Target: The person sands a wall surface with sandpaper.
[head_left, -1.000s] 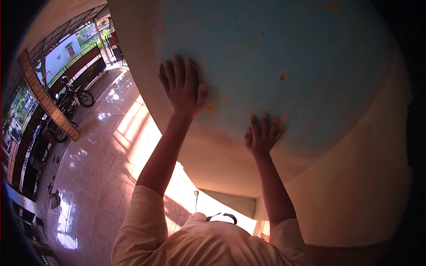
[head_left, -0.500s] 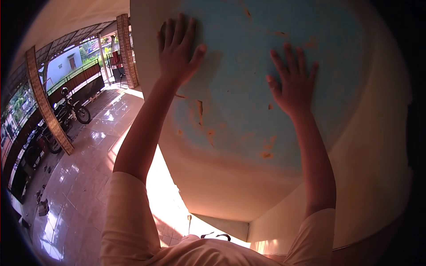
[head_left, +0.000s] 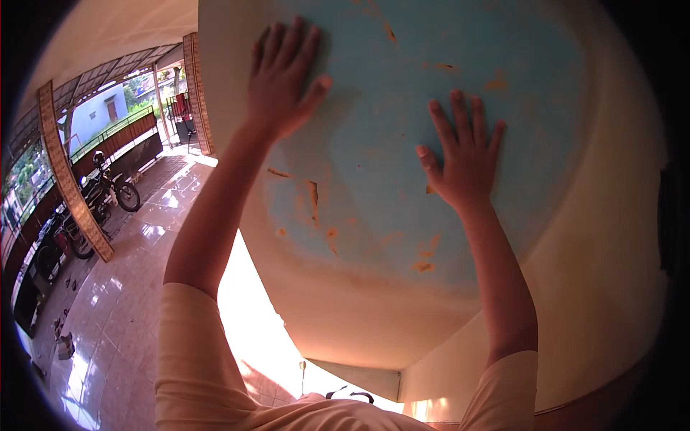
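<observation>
Before me is a wall with a blue painted patch [head_left: 381, 179] that has peeled, orange-brown chips and cracks. My left hand [head_left: 284, 79] lies on the wall at the patch's upper left edge, fingers stretched out and holding nothing. Lower and to the right, my right hand [head_left: 463, 154] rests on the blue area, its fingers spread and empty. Both palms face the wall, so their undersides are hidden. A small chipped spot [head_left: 430, 189] shows beside the base of my right thumb. Both arms reach up from short sleeves.
On the left lies a shiny tiled floor [head_left: 144, 262] with a tiled pillar [head_left: 72, 172] and parked motorcycles [head_left: 108, 187]. A fence [head_left: 129, 140] stands behind them. A plain side wall [head_left: 604, 302] rises at the right. Bright sunlight falls below my left arm.
The whole view has shifted slightly. My right hand appears a little lower and further left, nearer a chipped spot. My left hand has barely moved; both stay spread on the wall.
</observation>
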Demonstrator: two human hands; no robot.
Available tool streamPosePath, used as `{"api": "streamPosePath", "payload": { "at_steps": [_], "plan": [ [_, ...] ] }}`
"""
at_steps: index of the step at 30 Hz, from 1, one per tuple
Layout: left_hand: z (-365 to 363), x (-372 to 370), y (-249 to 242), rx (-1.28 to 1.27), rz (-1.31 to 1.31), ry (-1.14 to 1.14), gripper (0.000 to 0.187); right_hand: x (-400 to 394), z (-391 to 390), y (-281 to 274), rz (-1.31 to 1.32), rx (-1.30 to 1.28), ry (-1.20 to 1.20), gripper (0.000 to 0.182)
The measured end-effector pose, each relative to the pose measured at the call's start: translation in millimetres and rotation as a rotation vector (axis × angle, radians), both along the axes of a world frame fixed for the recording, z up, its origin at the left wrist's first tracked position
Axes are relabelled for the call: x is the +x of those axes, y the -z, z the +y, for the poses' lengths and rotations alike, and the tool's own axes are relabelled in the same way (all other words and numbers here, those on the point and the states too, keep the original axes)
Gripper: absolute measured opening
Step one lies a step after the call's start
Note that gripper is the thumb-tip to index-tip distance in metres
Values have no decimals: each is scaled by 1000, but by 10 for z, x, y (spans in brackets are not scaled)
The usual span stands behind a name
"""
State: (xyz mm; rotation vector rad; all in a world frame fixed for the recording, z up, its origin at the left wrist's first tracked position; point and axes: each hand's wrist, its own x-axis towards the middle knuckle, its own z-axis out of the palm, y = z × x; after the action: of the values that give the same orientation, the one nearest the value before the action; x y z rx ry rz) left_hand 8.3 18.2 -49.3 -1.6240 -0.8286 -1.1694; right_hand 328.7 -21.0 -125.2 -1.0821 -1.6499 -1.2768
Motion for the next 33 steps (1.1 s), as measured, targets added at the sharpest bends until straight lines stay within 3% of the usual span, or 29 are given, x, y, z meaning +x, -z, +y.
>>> {"api": "streamPosePath", "payload": {
  "at_steps": [2, 5, 14, 18, 23, 25, 29, 31, 33],
  "plan": [
    [48, 3, -186, 81, -40, 27, 77, 1, 7, 6, 0, 6, -7, 68],
    [48, 207, -8, 85, -181, 61, 74, 12, 5, 15, -2, 10, -25, 68],
    [-130, 290, 1209, -140, -85, -27, 81, 6, 27, 28, 1, 49, -56, 66],
    [-128, 157, 899, -102, -1, -31, 81, 18, 29, 18, 4, 41, -56, 67],
    [-36, 32, -243, 34, 67, -26, 82, 11, 35, 35, 8, 31, -45, 69],
    [-41, 50, -515, -6, -31, -84, 81, 12, 18, 42, 12, 12, -53, 68],
    [-61, 218, -294, 1, -125, -122, 79, 11, 8, 36, 13, 19, -43, 67],
    [11, 291, 135, 51, -148, -3, 83, 18, 21, 51, 8, 25, -59, 67],
    [-59, 396, 672, 15, -151, -52, 82, 15, 16, 64, 9, 11, -55, 66]
  ]
}}
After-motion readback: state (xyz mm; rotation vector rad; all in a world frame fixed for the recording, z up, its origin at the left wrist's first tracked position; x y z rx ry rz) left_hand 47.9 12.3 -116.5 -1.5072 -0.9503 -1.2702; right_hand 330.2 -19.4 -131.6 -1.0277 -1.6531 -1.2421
